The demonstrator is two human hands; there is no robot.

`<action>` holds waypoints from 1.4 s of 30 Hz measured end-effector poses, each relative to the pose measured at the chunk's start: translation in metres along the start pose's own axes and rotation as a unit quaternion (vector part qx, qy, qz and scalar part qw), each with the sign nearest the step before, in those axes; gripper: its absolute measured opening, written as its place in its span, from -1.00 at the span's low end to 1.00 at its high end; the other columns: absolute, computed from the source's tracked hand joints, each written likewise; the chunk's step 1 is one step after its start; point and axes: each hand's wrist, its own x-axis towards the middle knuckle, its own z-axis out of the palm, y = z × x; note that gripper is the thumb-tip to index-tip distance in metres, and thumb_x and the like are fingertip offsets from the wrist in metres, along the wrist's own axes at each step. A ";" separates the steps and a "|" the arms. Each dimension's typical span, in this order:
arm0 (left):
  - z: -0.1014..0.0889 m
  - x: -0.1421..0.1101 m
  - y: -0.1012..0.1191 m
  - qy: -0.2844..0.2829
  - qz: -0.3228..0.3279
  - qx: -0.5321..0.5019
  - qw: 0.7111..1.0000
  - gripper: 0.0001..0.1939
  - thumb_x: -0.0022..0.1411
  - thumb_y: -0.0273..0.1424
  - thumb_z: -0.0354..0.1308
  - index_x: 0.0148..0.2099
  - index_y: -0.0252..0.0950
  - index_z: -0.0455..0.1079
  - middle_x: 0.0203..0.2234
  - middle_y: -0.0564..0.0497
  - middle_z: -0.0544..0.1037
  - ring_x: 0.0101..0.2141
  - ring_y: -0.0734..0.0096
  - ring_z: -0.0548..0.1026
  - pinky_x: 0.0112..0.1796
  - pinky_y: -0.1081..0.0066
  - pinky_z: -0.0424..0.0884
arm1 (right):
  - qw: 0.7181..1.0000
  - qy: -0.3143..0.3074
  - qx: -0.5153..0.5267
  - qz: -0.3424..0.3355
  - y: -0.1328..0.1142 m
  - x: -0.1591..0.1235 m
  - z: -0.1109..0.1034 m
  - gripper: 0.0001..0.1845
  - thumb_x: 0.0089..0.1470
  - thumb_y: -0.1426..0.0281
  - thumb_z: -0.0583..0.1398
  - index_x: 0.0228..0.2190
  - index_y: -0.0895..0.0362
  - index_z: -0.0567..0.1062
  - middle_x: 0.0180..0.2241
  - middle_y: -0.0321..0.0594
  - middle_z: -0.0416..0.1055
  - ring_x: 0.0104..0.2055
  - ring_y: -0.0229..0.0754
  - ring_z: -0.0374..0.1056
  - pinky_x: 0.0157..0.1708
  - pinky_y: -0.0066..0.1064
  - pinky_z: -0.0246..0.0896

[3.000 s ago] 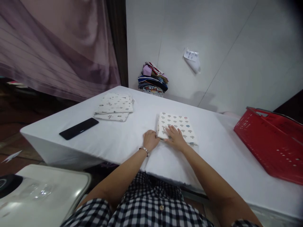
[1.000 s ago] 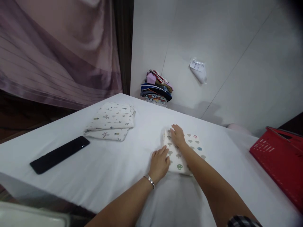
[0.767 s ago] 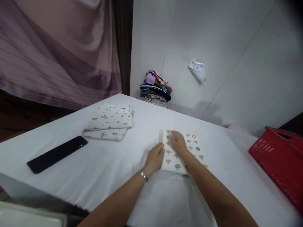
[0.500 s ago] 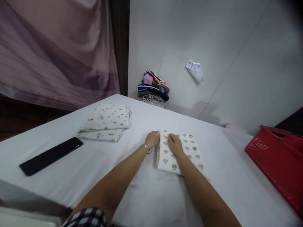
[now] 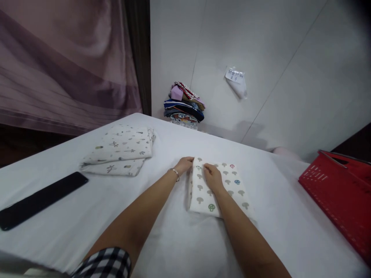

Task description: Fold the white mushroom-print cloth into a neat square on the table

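Note:
A white folded cloth (image 5: 232, 173) printed with grey, green, blue and red mushrooms lies flat on the white-covered table. My left hand (image 5: 184, 164), with a bracelet at the wrist, pinches its far left corner. On top of the cloth, near its left fold, is my right hand (image 5: 213, 177). Its fingers are curled together against the fabric, and the fingertips are partly hidden. To the left lies a second white cloth (image 5: 124, 144), loosely folded, with small plant-like prints.
A long black flat object (image 5: 43, 199) lies at the table's left. At the right stands a red plastic basket (image 5: 336, 197). Beyond the far edge is a stack of folded clothes (image 5: 184, 106) by the wall. A pink curtain (image 5: 66, 61) hangs at left.
The view has shifted slightly, so the table's things appear farther left. Both hands stay at the mushroom cloth, with little movement.

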 end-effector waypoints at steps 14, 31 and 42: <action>0.003 0.031 -0.003 0.070 -0.043 0.297 0.951 -0.71 0.05 -0.31 0.08 -0.19 -0.24 0.50 -0.17 -0.11 0.56 -0.18 0.23 0.48 -0.23 0.39 0.32 | 0.994 -0.041 -0.092 -0.046 -0.003 0.001 0.000 -0.66 0.08 0.35 0.04 -0.13 0.07 0.49 -0.02 -0.15 0.40 0.04 -0.10 0.26 0.07 -0.22 0.09; 0.032 -0.005 0.029 0.112 0.157 0.359 0.913 -0.54 0.28 -0.23 -0.15 0.11 -0.32 0.29 0.16 -0.12 0.29 0.18 0.27 0.16 0.17 0.29 0.00 | 0.951 -0.187 -0.236 -0.067 -0.022 -0.001 -0.001 -0.54 0.22 0.30 -0.04 0.14 -0.04 0.23 0.23 -0.20 0.08 0.28 -0.01 -0.13 0.17 0.08 -0.29; 0.047 -0.025 0.002 0.010 0.107 0.445 0.889 -0.38 0.27 -0.04 -0.27 0.27 -0.22 0.05 0.30 -0.07 -0.02 0.28 0.19 -0.13 0.19 0.02 -0.16 | 0.978 -0.166 -0.128 -0.011 0.005 0.009 -0.040 -0.61 0.11 0.39 0.04 -0.03 0.01 0.45 0.05 -0.26 0.36 0.12 -0.13 0.21 0.12 -0.23 0.05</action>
